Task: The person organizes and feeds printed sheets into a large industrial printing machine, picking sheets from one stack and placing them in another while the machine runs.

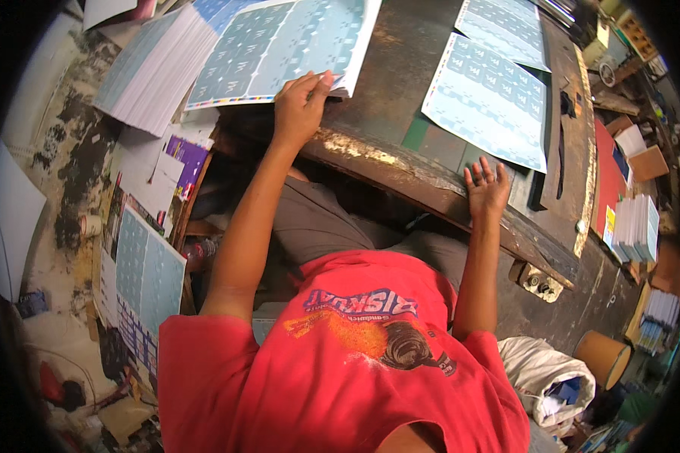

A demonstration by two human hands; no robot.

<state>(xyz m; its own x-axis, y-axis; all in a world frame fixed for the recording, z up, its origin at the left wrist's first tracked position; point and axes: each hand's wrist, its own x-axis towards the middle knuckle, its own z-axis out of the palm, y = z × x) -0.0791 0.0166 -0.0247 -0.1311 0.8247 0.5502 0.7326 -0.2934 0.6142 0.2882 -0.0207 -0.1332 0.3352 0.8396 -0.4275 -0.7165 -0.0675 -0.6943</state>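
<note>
My left hand [301, 109] is at the near edge of a thick stack of pale blue printed sheets [287, 45]. Its fingers and thumb are closed on the top printed sheet by its near right corner, where the paper curls up slightly. My right hand [489, 190] is at the table's front edge, fingers spread and palm turned up, holding nothing. Just beyond its fingertips, a single printed sheet [491, 102] lies flat on the dark table [393, 68]. Another printed sheet [506, 26] lies farther back, partly under or against it.
A slanted pile of sheets [147, 72] leans left of the stack. The table's front edge [363, 155] is worn and chipped. A long dark bar [555, 162] runs along the right side. Bundled booklets [636, 226], a white sack [544, 377] and a brown drum [603, 359] stand at right.
</note>
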